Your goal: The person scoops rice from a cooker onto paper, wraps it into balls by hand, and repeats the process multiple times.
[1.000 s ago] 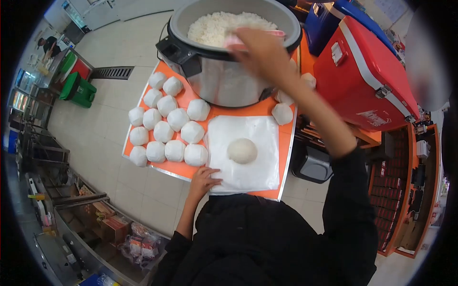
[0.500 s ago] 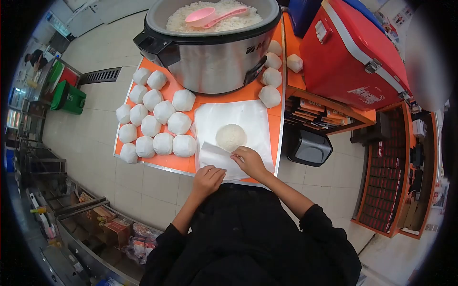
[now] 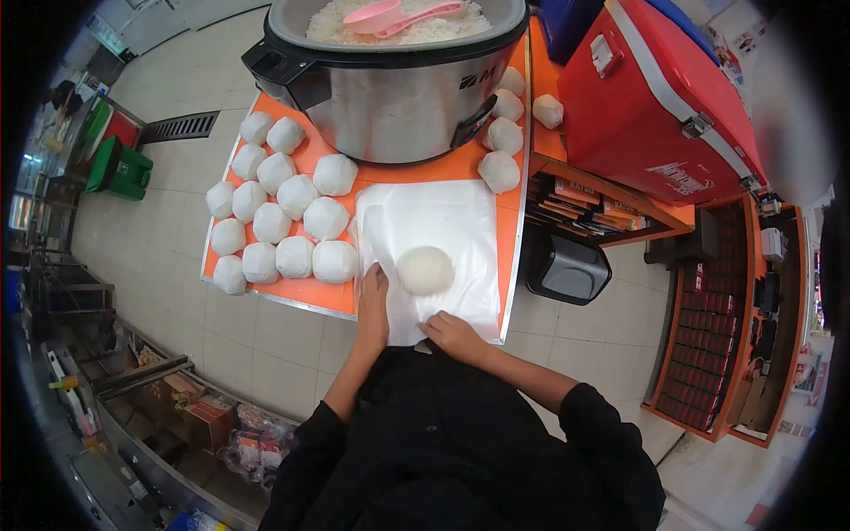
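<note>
A moment ago the right hand (image 3: 456, 336) was pinching up the near corner of the white wrapping sheet (image 3: 443, 221); now that corner lies flat again and both hands rest on the sheet's near edge, so the fold over the rice ball (image 3: 426, 270) looks not yet made. The left hand (image 3: 373, 305) lies open and flat just left of the ball, its grip released; the right hand presses the near edge with fingers curled, grasping nothing that I can see. The ball sits near the sheet's middle on the orange bench (image 3: 425, 173). Wrapped balls (image 3: 279, 217) crowd the left side. The rice cooker (image 3: 390, 80) shows a partial mark beginning "M"; the red cooler (image 3: 655, 97) carries a white logo too small to read.
</note>
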Demonstrator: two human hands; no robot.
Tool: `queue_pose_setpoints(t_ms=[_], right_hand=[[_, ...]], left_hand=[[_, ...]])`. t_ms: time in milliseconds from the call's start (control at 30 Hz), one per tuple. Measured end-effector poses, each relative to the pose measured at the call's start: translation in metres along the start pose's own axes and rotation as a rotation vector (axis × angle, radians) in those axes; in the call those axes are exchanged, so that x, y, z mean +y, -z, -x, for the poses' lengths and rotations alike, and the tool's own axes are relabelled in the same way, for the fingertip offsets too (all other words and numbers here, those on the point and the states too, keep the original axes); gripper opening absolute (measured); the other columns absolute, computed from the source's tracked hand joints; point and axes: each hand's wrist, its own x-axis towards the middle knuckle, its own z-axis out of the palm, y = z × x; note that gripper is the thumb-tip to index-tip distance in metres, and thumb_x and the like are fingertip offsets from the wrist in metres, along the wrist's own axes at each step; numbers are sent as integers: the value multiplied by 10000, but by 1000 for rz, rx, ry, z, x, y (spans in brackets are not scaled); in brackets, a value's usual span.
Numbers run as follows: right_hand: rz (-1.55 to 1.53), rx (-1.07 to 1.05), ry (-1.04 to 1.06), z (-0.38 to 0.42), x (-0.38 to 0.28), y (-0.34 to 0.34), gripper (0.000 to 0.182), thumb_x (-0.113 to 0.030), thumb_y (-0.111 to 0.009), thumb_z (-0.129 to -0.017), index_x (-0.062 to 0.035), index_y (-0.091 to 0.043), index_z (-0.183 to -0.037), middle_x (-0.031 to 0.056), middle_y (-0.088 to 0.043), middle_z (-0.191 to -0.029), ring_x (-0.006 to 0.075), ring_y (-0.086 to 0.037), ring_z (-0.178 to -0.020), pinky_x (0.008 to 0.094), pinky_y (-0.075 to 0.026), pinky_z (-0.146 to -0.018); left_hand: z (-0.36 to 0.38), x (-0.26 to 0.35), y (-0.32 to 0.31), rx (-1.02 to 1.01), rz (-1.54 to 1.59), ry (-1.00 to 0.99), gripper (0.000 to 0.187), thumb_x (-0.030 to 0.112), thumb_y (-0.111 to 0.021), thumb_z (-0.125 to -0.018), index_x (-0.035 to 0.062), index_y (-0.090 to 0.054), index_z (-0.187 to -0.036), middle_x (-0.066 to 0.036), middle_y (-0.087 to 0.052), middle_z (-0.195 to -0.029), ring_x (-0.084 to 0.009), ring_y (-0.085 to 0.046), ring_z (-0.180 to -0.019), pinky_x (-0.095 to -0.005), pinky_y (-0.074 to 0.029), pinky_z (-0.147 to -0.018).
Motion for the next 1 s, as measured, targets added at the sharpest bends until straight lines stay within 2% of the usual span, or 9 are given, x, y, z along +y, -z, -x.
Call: queue_pose_setpoints(t_ms=[200,267,400,467,600,700,833,933,1000], right_hand=[[7,-28,-259,49,12,31,361,-40,-628,-648,-45,-577,-1005,92,-547,-992,275,-536,-910,396,-427,-778],[-39,-45,-464,63,23,46,264,-15,-613,-669,-32,-619,-933,98,-586,-939,252,-554,-886,360,-436,-767],[-454,193,-481,58,57,56,118,-44,-612,-728,-8,-649,-834,102,-620,-829,188,-577,-808,312,-439,-733],[-716,507,-786,33,63,53,135,-105,-611,-789,26,-647,-784,97,-623,-703,129,-565,-686,279,-438,-654],[-559,472,-1021,-1,78,47,183,-164,-609,-811,13,-654,-811,123,-617,-710,217,-563,-637,276,-431,-624],[-223,152,-1151,-10,80,51,195,-157,-643,-773,22,-588,-826,154,-574,-670,295,-557,-632,338,-442,-631],[-1,435,-698,-25,79,51,319,-13,-629,-730,0,-509,-1025,171,-546,-971,287,-561,-910,333,-455,-776],[-22,284,-454,-82,119,58,313,-57,-636,-732,-7,-522,-1019,167,-522,-1047,311,-531,-971,368,-439,-820],[-87,179,-294,-125,141,56,343,-115,-663,-713,-29,-524,-1015,136,-532,-1029,327,-517,-973,387,-435,-828]], left_hand=[[13,-16,57,-259,-447,-738,365,-25,-572,-662,97,-648,-997,-34,-538,-1187,-250,-469,-1127,-347,-404,-910],[9,-9,74,-406,-381,-736,306,-27,-592,-603,140,-699,-836,23,-619,-1031,-209,-546,-1022,-324,-443,-861],[2,-26,61,-358,96,-452,59,16,-606,-671,39,-626,-721,-61,-641,-768,-227,-604,-813,-326,-471,-693],[-7,-24,42,-106,147,38,120,104,-554,-812,-6,-575,-767,-127,-594,-711,-243,-583,-726,-355,-431,-614],[-28,-16,-1,220,-262,40,181,177,-492,-886,2,-538,-873,-195,-562,-705,-330,-565,-665,-394,-407,-580],[-29,-8,-2,90,-562,19,162,184,-485,-889,31,-532,-918,-208,-578,-715,-379,-561,-665,-400,-421,-577],[-9,-2,-1,186,-395,205,200,211,-520,-866,86,-537,-1020,-179,-604,-907,-317,-584,-827,-402,-443,-685],[22,1,-15,364,-793,-200,380,284,-550,-838,122,-492,-1176,-141,-514,-1189,-230,-504,-1073,-432,-380,-856],[32,3,-21,-30,-749,-639,558,375,-561,-812,92,-425,-1273,-105,-369,-1343,-196,-355,-1230,-454,-274,-953]])
